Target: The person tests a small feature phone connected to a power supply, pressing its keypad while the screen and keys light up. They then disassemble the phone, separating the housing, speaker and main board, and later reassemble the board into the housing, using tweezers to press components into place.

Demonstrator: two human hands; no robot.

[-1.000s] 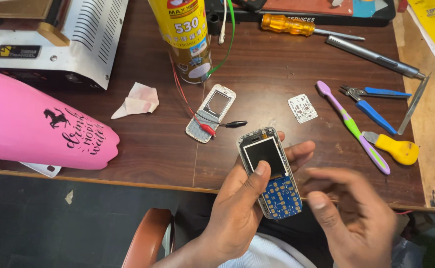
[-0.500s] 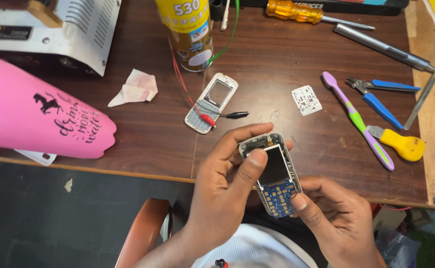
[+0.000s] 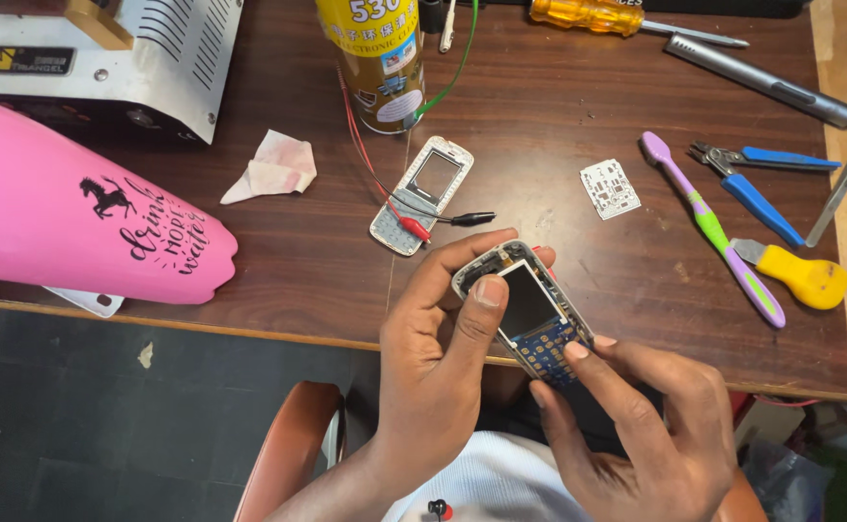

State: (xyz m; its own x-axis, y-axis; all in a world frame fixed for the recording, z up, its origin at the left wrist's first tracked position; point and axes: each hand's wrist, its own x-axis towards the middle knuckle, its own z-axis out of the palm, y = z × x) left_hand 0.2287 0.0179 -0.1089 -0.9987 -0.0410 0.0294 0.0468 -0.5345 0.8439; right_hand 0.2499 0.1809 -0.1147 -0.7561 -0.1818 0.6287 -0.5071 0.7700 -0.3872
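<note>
Blue circuit board and dark screen show on the stripped phone (image 3: 528, 314), which sits just above the near table (image 3: 578, 116) edge, over the person's lap, probably so that both hands can work it close to the body. The left hand (image 3: 433, 353) wraps it from the side, fingers curled behind the top and thumb pressed on the screen's left rim, a firm pinch that steadies it. The right hand (image 3: 650, 425) comes from below with fingers drawn together, fingertips touching the keypad end of the board. Beyond them the phone's front cover (image 3: 421, 193) lies flat on the wood, with a red clip (image 3: 414, 229) and a black clip (image 3: 470, 218) resting on or against it, their wires running up past the spray can (image 3: 373, 60). A small grey keypad sheet (image 3: 609, 188) lies apart to the right, and further right a toothbrush (image 3: 713, 230), blue pliers (image 3: 752, 179) and a yellow tool (image 3: 802, 275) are lined up near the table's right edge, within reach of that hand. A crumpled tissue (image 3: 273, 166) and a pink bottle (image 3: 75, 208) lie left. Bare wood between cover and brush leaves room to set the phone down.
</note>
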